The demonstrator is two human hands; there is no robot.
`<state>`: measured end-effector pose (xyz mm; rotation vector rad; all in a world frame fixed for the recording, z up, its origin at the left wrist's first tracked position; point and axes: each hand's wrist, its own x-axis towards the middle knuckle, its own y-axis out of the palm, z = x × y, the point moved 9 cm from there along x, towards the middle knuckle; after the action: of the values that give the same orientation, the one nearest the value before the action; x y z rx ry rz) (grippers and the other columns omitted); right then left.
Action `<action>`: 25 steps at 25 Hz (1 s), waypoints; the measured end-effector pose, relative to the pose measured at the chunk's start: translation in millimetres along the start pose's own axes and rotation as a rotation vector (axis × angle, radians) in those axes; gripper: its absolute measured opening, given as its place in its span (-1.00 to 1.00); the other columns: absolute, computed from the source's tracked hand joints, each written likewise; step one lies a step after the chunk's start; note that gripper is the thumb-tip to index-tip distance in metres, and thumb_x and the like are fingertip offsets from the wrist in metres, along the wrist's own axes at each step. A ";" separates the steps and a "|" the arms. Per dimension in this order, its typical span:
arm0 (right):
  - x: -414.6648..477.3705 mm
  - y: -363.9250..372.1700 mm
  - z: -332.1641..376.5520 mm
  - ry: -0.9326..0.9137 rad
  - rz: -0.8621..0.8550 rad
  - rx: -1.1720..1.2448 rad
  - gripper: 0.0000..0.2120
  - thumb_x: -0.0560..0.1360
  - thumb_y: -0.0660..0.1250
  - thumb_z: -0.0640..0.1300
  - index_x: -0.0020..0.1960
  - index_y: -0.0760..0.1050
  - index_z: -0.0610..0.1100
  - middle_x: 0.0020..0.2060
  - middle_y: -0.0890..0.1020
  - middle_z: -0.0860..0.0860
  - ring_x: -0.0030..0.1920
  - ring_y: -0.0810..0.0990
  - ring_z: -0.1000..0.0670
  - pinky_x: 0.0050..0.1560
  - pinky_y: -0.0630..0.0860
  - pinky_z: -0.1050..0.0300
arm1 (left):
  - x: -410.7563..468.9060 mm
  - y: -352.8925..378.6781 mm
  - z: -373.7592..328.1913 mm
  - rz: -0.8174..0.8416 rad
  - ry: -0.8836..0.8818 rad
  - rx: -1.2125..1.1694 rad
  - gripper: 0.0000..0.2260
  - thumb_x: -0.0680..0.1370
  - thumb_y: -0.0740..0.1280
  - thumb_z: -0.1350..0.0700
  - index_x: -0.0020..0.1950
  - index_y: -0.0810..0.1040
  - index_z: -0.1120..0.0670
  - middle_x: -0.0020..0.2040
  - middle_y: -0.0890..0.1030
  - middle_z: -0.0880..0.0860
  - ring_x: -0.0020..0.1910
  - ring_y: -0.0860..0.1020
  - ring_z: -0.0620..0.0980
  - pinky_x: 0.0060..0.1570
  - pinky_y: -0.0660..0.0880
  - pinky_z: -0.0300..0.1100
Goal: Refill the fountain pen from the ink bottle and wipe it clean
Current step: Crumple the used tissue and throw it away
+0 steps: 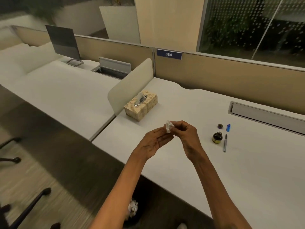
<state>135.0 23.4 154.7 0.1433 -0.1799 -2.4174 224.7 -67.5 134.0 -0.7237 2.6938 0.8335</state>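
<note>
White crumpled tissue [169, 126] pinched between both hands above the desk [247, 171].

Nearest, the left hand [154, 142] lies half-open, fingertips at the wad; the right hand [184, 134] closes thumb and fingers on it. Right of them lie the fountain pen [225, 142], touching nothing, and the uncapped ink bottle [217, 137], its cap [220, 126] beyond. Farther back sits the tissue box [141, 105].

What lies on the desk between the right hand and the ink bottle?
Nothing: the head view shows bare white desk between the right hand and the ink bottle.
</note>
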 end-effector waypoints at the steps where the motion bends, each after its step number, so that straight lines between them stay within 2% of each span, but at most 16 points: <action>1: -0.8 17.1 -5.5 -0.001 0.024 -0.020 -0.80 0.47 0.46 -0.24 0.09 0.67 -0.20 -0.03 0.74 -0.07 0.02 0.70 -0.07 0.01 0.56 0.13 | -7.9 -19.6 -4.1 -0.042 0.007 0.009 -0.80 0.59 0.36 0.19 0.17 0.64 0.22 0.16 0.66 0.24 0.17 0.64 0.16 0.12 0.62 -0.11; 5: -12.9 88.3 -23.9 0.005 0.153 -0.080 -0.78 0.50 0.44 -0.23 0.13 0.66 -0.19 -0.01 0.74 -0.06 0.02 0.70 -0.03 0.04 0.58 0.15 | -45.3 -94.0 -18.8 -0.207 0.047 0.070 -0.85 0.56 0.38 0.23 0.11 0.65 0.21 0.10 0.69 0.22 0.08 0.68 0.16 0.01 0.64 -0.18; 9: -26.0 148.2 -43.8 0.042 0.301 -0.110 -0.76 0.53 0.40 -0.17 0.19 0.64 -0.17 0.06 0.72 -0.05 0.11 0.68 -0.03 0.18 0.59 0.07 | -81.2 -152.7 -26.6 -0.321 0.096 0.083 -0.76 0.53 0.42 0.22 0.18 0.63 0.25 0.07 0.71 0.19 0.04 0.70 0.13 0.09 0.63 -0.10; 11: -32.8 172.8 -57.7 0.096 0.345 -0.090 -0.74 0.58 0.35 -0.08 0.20 0.63 -0.17 0.10 0.69 -0.09 0.15 0.66 -0.08 0.25 0.56 -0.03 | -97.2 -175.2 -31.4 -0.351 0.121 0.097 -0.76 0.52 0.43 0.21 0.16 0.65 0.24 0.04 0.72 0.18 0.04 0.70 0.10 0.09 0.63 -0.10; 14: -42.8 204.5 -63.7 0.154 0.327 -0.108 -0.69 0.51 0.41 0.07 0.10 0.66 -0.14 0.02 0.71 -0.08 0.08 0.68 -0.07 0.21 0.59 -0.02 | -120.3 -202.4 -38.9 -0.434 0.184 0.108 -0.83 0.50 0.46 0.21 0.07 0.69 0.20 -0.06 0.74 0.15 -0.02 0.72 0.06 0.00 0.65 -0.15; 18: -51.7 233.7 -73.9 0.172 0.310 -0.103 -0.81 0.49 0.47 -0.09 0.04 0.67 -0.16 -0.04 0.73 -0.06 0.03 0.70 -0.05 0.15 0.62 -0.02 | -139.1 -231.3 -37.8 -0.435 0.223 0.122 -0.77 0.47 0.48 0.23 0.11 0.67 0.23 -0.05 0.73 0.19 -0.01 0.71 0.11 0.01 0.65 -0.11; 21: -56.4 245.3 -87.4 0.224 0.291 -0.058 -0.83 0.48 0.46 -0.16 0.05 0.67 -0.19 -0.05 0.73 -0.08 0.02 0.71 -0.08 0.13 0.63 -0.01 | -147.4 -250.8 -35.5 -0.404 0.209 0.103 -0.73 0.48 0.46 0.28 0.18 0.64 0.24 0.00 0.72 0.20 0.03 0.70 0.12 0.05 0.65 -0.07; 25: -60.1 254.9 -107.4 0.307 0.180 0.046 -0.86 0.50 0.43 -0.23 0.04 0.65 -0.23 -0.03 0.73 -0.12 0.02 0.72 -0.11 0.03 0.65 0.11 | -150.5 -268.1 -32.2 -0.374 0.238 0.141 -0.67 0.46 0.47 0.32 0.22 0.62 0.22 0.05 0.72 0.18 0.06 0.69 0.12 0.10 0.63 -0.05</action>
<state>360.4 -137.1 95.1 0.4935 -0.1027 -2.1806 489.8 -219.7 88.1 -1.3095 2.6493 0.4865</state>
